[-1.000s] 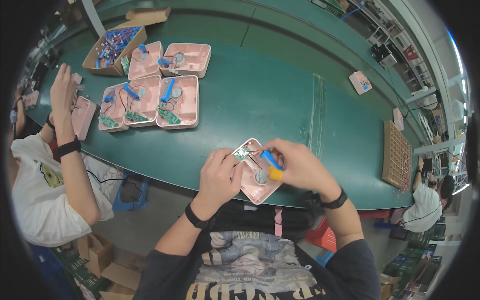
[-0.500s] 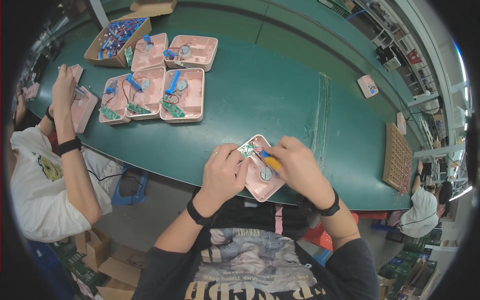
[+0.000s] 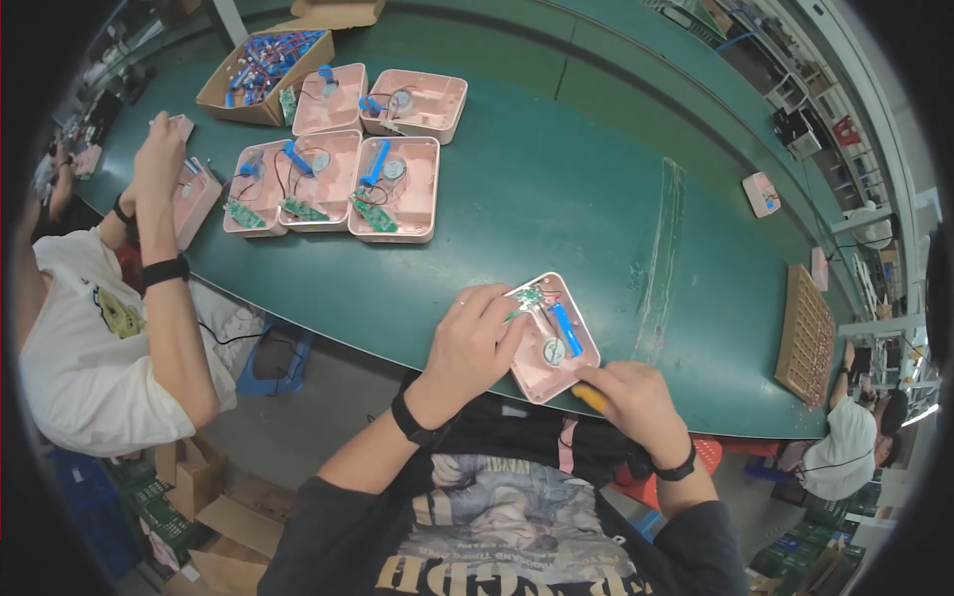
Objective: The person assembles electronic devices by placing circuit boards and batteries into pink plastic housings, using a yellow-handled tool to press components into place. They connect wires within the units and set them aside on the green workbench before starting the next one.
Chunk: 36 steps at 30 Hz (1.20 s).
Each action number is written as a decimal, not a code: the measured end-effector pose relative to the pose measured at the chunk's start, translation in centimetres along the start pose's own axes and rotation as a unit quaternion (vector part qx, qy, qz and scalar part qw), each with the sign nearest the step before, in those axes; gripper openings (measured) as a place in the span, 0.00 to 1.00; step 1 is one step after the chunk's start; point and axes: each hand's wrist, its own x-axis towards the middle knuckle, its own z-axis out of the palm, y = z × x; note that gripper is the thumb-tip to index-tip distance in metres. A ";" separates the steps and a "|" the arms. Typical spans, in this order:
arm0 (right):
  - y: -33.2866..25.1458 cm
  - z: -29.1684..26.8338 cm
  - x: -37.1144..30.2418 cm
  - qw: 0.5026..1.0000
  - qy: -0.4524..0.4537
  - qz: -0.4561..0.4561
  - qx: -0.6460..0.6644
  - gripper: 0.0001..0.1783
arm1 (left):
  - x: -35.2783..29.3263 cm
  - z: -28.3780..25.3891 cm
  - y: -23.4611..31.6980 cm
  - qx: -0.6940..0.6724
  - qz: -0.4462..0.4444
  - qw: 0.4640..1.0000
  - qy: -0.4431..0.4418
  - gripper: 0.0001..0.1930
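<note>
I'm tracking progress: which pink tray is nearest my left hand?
The tray your left hand touches, directly in front of you; the other trays stand farther off.

I see a pink case [image 3: 538, 380] slanted, open side up, its left wall in the left hand [image 3: 475, 333]. By those fingers lies a green circuit board [image 3: 531, 297]; between both hands, a silver disc [image 3: 554, 351] beside a blue cylinder [image 3: 566, 331]. The right hand [image 3: 636, 395] grips a yellow object [image 3: 590, 397], partly hidden.
</note>
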 end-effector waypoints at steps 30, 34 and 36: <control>17.0 -2.6 17.2 0.963 0.267 0.028 -0.025 0.24 | 0.4 -4.9 0.2 0.099 0.039 0.979 -0.177 0.17; 4.1 -2.7 9.8 0.996 0.046 -0.036 0.060 0.16 | 1.2 -5.4 0.1 0.071 0.004 0.982 -0.174 0.16; 2.5 -1.5 8.5 0.998 0.043 0.001 0.043 0.17 | 3.2 -4.6 0.2 0.060 -0.001 0.988 -0.143 0.15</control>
